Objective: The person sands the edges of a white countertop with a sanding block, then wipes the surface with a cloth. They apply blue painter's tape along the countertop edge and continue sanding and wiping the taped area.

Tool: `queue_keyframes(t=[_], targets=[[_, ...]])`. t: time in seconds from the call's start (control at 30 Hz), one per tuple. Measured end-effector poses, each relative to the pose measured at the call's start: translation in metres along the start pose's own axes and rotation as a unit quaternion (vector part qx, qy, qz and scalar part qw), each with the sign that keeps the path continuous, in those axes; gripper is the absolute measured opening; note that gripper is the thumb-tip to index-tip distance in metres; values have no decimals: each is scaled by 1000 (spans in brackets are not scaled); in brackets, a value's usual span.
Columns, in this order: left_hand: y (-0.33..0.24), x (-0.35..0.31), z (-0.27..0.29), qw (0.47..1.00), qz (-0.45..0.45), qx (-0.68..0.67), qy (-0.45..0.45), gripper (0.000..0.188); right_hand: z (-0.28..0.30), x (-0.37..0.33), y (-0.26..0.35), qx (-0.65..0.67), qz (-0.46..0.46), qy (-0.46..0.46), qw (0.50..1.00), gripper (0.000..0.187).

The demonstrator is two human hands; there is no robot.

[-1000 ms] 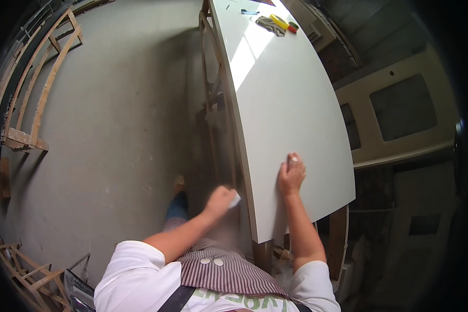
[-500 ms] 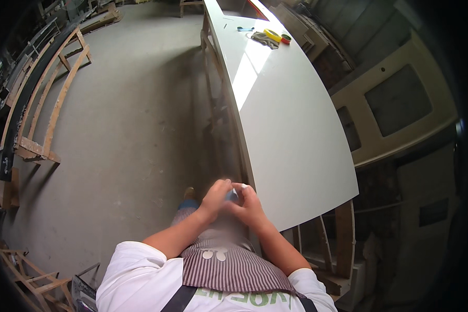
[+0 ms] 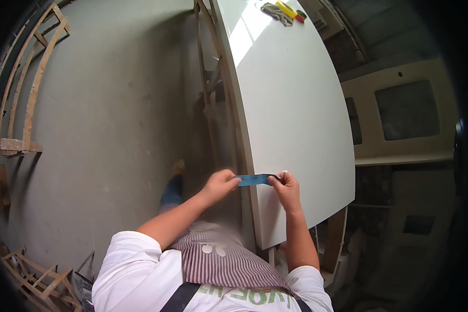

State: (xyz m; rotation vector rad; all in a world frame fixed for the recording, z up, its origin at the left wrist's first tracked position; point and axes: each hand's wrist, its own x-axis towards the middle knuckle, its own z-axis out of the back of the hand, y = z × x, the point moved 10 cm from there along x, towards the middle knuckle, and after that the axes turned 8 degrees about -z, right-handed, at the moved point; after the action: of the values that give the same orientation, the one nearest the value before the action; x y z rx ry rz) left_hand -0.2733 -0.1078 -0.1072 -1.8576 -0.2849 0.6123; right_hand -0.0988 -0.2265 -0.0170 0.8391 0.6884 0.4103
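A thin blue strip [image 3: 254, 180] with dark marks and a dark right end is stretched between my hands. My left hand [image 3: 219, 186] pinches its left end, just off the edge of a glossy white panel [image 3: 299, 109]. At the other end, the thumb and fingers of my right hand [image 3: 287, 190] are closed on the strip, above the panel's near part. What the strip is made of, I cannot tell for sure.
On the panel's far part lie a yellow tape roll [image 3: 286, 9], a red-and-dark roll [image 3: 300, 16] and a crumpled grey cloth [image 3: 278, 14]. A wooden frame [image 3: 34, 93] stands at left. A cream moulded panel [image 3: 366, 122] with window openings leans at right.
My hands have moved apart, my right one rightward over the panel, pulling the blue strip out straight between them. The view has shifted down and nearer, so the rolls sit higher in it.
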Motion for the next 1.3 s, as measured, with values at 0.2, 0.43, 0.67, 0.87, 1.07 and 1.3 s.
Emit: queue_keyframes(t=[0.2,0.43,0.67,0.87,1.07,1.3], targets=[[-12,47,-23,996,-61,63,-8,23,30,41,-12,-25,-21,-74,997,21],[44,74,-6,997,-33,10,-66,20,3,65,17,-150,13,-60,987,34],[65,94,31,990,-30,50,-129,19,-48,62,75,-228,148,-53,961,34],[8,94,16,982,-125,80,-120,21,-1,102,47,-191,39,-72,978,32],[-6,109,19,985,-118,-9,-124,22,3,120,52,-137,-4,-84,987,34],[46,135,49,983,-58,23,-174,23,-37,120,83,-216,90,-65,970,31]])
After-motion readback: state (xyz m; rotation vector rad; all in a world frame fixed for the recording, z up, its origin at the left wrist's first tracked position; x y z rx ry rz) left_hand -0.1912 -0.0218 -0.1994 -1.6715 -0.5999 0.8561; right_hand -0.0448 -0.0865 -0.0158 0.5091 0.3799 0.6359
